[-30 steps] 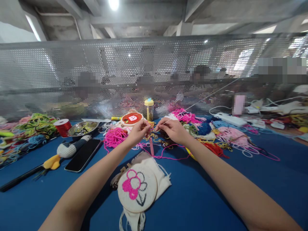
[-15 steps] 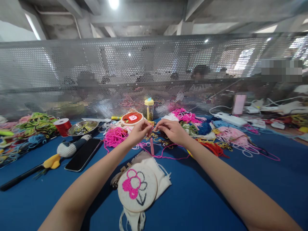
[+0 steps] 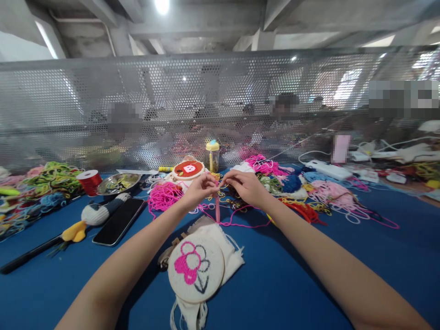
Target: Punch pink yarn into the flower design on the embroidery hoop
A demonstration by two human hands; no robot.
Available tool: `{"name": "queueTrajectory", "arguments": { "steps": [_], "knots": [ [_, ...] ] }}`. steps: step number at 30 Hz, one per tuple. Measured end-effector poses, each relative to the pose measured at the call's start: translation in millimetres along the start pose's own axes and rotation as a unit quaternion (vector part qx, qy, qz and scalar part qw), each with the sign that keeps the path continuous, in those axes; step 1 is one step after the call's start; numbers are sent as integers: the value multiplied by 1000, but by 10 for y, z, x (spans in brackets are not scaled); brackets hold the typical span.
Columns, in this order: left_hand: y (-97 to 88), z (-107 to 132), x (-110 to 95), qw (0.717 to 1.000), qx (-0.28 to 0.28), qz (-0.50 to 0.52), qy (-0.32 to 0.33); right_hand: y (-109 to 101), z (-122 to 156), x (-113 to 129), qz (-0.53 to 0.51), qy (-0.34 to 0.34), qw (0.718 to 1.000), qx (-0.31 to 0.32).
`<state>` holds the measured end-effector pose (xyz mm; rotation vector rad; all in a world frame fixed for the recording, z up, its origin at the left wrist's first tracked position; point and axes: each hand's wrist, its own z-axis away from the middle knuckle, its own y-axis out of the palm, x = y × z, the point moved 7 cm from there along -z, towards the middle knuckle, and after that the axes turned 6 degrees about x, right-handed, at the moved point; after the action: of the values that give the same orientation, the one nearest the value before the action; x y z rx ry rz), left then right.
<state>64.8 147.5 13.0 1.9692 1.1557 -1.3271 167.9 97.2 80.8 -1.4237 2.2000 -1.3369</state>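
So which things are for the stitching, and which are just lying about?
Seemingly for the stitching:
pink-handled tool at the left hand
flower hoop, partly filled pink
hot-pink yarn

Probably just lying about:
smartphone
yellow-lidded bottle
red spool

The left hand [image 3: 200, 189] pinches a pink tool [image 3: 217, 210] that points down, and the right hand [image 3: 248, 185] has its fingertips just beside it. Nearer on the blue table [image 3: 282, 284] lies a hoop [image 3: 195, 270] with a part-pink flower. To its left rests a phone [image 3: 119, 222]; beyond are pink yarn [image 3: 166, 196], a red spool [image 3: 89, 182] and a bottle [image 3: 212, 158].
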Motion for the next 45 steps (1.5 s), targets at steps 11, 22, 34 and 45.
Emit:
{"name": "queueTrajectory", "arguments": {
  "steps": [11,22,34,45],
  "knots": [
    [9,1,29,1000,13,6,1,-5,8,-3,14,-13,1000,-9],
    [26,8,-6,1000,8,6,-2,11,14,-1,37,-58,997,-25],
    [15,13,-6,1000,-22,8,-11,112,56,70,99,-130,987,-7],
    [37,15,0,999,-19,18,-22,97,51,117,97,-137,986,-14]
  ]
}}
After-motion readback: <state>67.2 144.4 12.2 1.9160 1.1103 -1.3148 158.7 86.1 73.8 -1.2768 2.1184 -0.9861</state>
